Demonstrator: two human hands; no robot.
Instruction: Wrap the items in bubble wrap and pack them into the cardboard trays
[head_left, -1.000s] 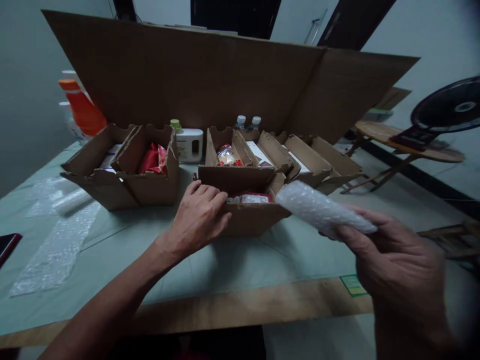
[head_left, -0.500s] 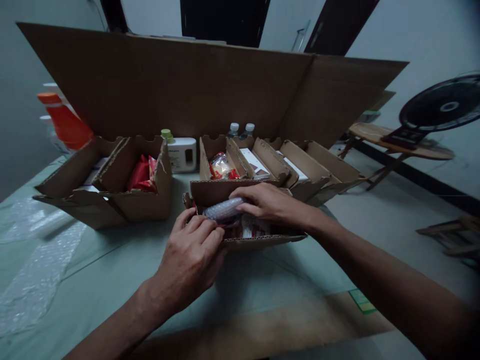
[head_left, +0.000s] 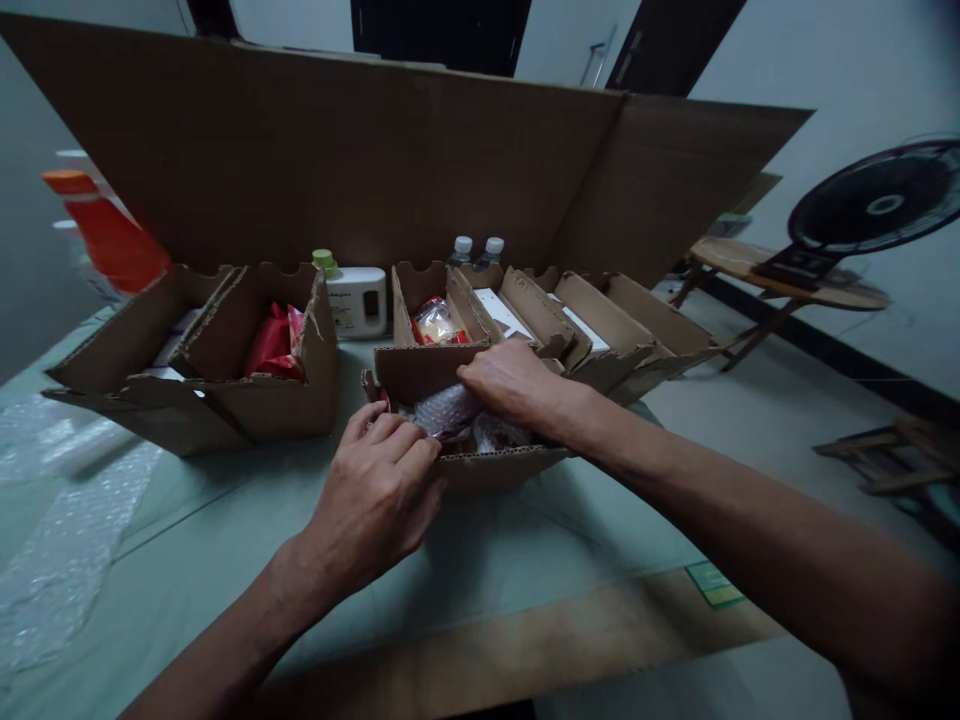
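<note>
While both hands work inside the small cardboard box (head_left: 480,455) at the counter's (head_left: 525,560) middle, we log the step as seating a bubble-wrapped bundle (head_left: 448,410) among the packets already there. Right hand (head_left: 510,385) lies flat over the bundle, fingers pressing it down; left hand (head_left: 379,480) curls at the box's near-left corner, fingertips pinching the bundle's end against the rim. We judge the next move needs a firm, even push so the bundle sits below the rim, the box held steady meanwhile. Bundle: short, roll-shaped, clear bubble film, contents hidden. 2 open boxes (head_left: 225,370) stand left, more (head_left: 600,330) behind.
</note>
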